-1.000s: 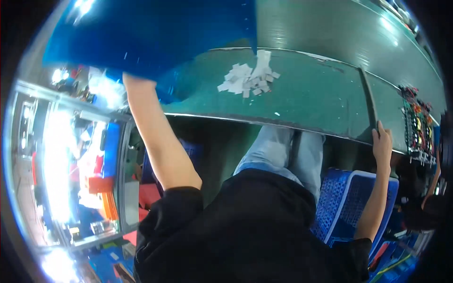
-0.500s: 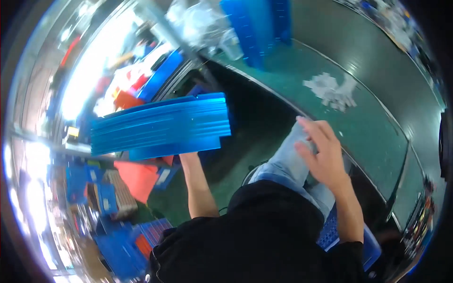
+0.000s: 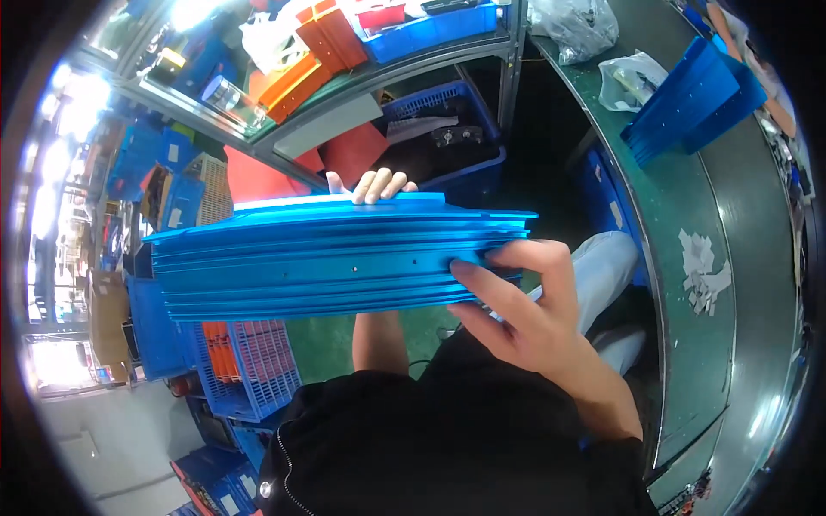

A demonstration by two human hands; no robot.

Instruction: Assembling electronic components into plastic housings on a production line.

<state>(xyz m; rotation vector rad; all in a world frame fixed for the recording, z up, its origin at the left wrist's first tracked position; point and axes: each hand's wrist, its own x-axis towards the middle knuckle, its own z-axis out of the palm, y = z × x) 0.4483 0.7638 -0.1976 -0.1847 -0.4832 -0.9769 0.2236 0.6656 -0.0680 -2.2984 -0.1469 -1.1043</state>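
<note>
A long stack of shiny blue metal panels (image 3: 327,267) with ridged edges and small holes lies across in front of me, held off the floor. My left hand (image 3: 375,185) grips it; the forearm passes underneath and the fingers curl over the far edge. At the right end of the stack, my right hand (image 3: 538,322) has bent fingers against the near face and edge. Part of that grip is hidden by the hand itself. On the green bench to the right stand more blue panels (image 3: 693,95), upright and leaning together.
Scraps of white paper (image 3: 704,271) lie on the green bench (image 3: 680,206). Clear plastic bags (image 3: 572,26) sit at its far end. Ahead are a metal-framed shelf with orange bins (image 3: 331,39) and a blue crate (image 3: 482,168) below. Another blue crate (image 3: 267,400) stands at lower left.
My view has turned left, so the bench sits farther right. The stack has come nearer and toward the middle. My right hand, free before, is now on its right end.
</note>
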